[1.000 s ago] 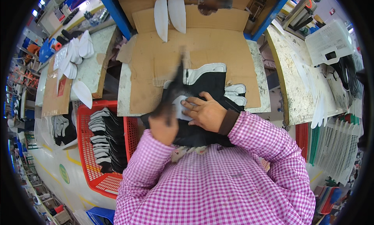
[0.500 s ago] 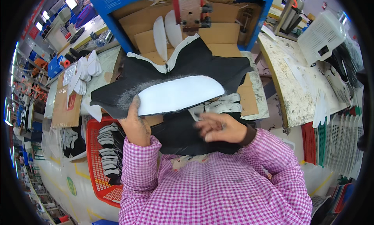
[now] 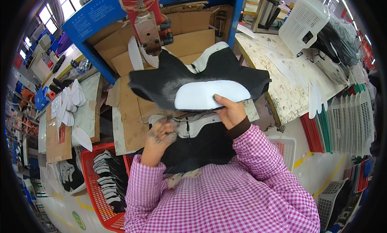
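Observation:
My right hand grips the lower edge of a black winged fabric piece, its thumb pressed on the white half-oval panel lying on it. The piece is held up, tilted, with a white-trimmed V-shaped notch at its far edge and grey dust beside the panel. Just below its left part is my left hand, apart from the piece and smeared by motion, fingers unclear. Under both hands, more black fabric pieces with white trim lie close to my body.
A blue press frame with a red and metal head stands ahead, cardboard inside it. White panels lie on the left bench. A red basket of black pieces sits lower left. At right are a worn table and a white basket.
The black piece has passed from my left hand to my right and moved rightward. My left hand has come down off it. The view has shifted.

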{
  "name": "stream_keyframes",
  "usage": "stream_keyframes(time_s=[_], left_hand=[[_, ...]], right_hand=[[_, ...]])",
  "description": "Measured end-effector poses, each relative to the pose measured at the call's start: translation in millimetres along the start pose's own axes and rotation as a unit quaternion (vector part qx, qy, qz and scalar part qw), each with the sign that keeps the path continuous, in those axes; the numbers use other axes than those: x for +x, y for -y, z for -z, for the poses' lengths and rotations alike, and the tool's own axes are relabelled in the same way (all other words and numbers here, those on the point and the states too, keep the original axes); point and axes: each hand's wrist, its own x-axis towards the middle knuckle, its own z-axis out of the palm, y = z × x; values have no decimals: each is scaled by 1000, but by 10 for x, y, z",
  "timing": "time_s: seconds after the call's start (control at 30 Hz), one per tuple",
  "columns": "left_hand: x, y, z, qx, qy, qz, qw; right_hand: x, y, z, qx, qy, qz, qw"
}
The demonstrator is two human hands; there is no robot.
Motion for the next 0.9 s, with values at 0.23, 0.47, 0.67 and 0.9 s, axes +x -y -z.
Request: stream_keyframes(time_s=[0.23, 0.47, 0.67, 0.9], left_hand=[[185, 169, -354, -111, -157, -35, 981], [61, 303, -386, 258, -254, -147, 920], [-65, 586, -280, 486, -111, -229, 836], [-422, 328, -282, 640, -123, -232, 723]], right_hand=[[-169, -330, -167, -176, 18, 2, 984], [-347, -587, -230, -389, 70, 118, 911], [-459, -640, -243, -563, 253, 291, 731], [-400, -689, -383, -575, 342, 234, 706]])
